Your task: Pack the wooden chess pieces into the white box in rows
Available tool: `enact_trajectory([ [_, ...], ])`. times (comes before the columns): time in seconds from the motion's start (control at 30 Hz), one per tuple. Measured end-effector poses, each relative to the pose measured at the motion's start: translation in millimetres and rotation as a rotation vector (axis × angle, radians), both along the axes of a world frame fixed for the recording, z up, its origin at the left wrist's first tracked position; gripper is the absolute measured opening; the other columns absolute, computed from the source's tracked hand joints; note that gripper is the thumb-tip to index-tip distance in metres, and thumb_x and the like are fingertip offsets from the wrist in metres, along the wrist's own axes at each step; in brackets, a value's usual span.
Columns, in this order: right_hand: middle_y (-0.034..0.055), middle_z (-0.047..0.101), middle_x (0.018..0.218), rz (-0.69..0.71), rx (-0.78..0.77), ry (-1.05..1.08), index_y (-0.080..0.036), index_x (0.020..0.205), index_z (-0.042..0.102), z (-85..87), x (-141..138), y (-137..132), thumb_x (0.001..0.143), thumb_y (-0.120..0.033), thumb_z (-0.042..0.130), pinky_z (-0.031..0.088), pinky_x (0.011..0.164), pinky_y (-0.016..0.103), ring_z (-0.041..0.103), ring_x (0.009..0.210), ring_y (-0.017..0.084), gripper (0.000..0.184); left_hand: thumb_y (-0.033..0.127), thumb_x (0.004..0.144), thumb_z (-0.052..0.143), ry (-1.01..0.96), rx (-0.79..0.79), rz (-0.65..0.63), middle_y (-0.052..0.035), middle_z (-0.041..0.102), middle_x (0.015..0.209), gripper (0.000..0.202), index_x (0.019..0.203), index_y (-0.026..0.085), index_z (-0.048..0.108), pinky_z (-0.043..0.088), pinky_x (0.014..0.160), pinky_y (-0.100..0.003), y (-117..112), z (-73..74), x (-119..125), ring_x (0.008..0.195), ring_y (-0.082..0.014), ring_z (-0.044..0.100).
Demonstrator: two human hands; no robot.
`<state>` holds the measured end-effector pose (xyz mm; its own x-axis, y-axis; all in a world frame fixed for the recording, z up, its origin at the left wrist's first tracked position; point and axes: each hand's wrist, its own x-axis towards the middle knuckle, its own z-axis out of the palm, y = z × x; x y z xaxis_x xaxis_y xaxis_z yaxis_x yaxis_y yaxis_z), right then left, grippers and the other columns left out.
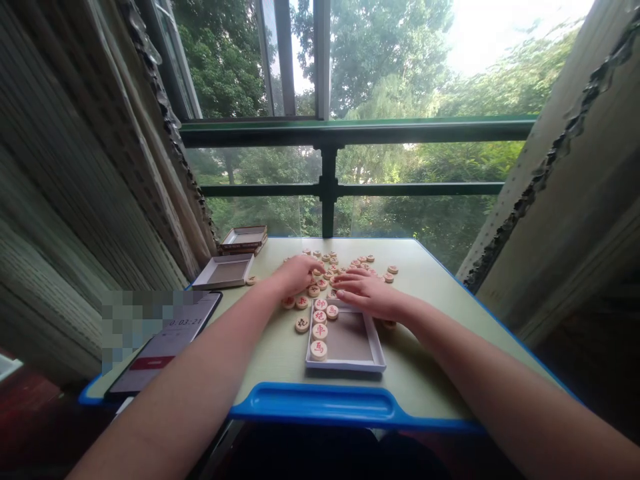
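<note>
Several round xiangqi pieces [313, 291] with red or black characters lie loose on the table. Among the farther ones is my left hand [299, 272], its fingers apart and partly bent over them. My right hand [369, 292] hovers palm down above the far right corner of a shallow white box [345, 366], fingers stretched out toward the loose pieces. By its fingertips sits a piece with a black character [332, 293]. Inside the box, red-character pieces [319, 332] form a column along the left wall, with another red piece [333, 311] beside it. My right hand hides some pieces.
A shallow open box [199, 283] and a small stack of boxes [244, 245] stand at the back left. Nearer on the left lies a phone [150, 363] showing a timer. The table [425, 387] has a blue edge and a front groove; curtains flank the window.
</note>
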<state>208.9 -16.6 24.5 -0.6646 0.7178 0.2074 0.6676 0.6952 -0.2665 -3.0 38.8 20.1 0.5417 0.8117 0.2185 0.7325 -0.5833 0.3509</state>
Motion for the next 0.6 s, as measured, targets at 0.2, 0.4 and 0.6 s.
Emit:
enact_trajectory([
  [0.2, 0.0082, 0.063, 0.117, -0.038, -0.001, 0.037, -0.020, 0.101, 0.070, -0.8, -1, 4, 0.093, -0.042, 0.033, 0.034, 0.102, 0.041, 0.051, 0.114, 0.024, 0.044, -0.001, 0.066, 0.047, 0.039, -0.037, 0.099, -0.0052, 0.067, 0.111, 0.048, 0.102, 0.021, 0.071, 0.043, 0.092, -0.028, 8, -7.1, -5, 0.103, -0.0209, 0.059],
  [0.4, 0.0080, 0.060, 0.123, -0.164, -0.011, 0.017, -0.020, 0.111, 0.066, -4.9, 2, 9, 0.093, -0.040, 0.033, 0.034, 0.103, 0.040, 0.048, 0.120, 0.024, 0.043, -0.004, 0.063, 0.047, -0.010, -0.053, 0.188, -0.0075, 0.067, 0.112, 0.055, 0.106, 0.022, 0.069, 0.046, 0.079, -0.025, 4, -2.4, -4, 0.095, -0.0208, 0.062],
  [0.6, 0.0052, 0.048, 0.137, -0.554, 0.061, -0.026, -0.024, 0.124, 0.057, -6.3, 7, 14, 0.092, -0.047, 0.031, 0.022, 0.107, 0.049, 0.037, 0.129, 0.028, 0.048, 0.003, 0.067, 0.050, -0.029, -0.164, 0.264, -0.0103, 0.069, 0.104, 0.043, 0.100, 0.021, 0.072, 0.046, 0.062, -0.025, -1, 4.1, -7, 0.075, -0.0212, 0.064],
])
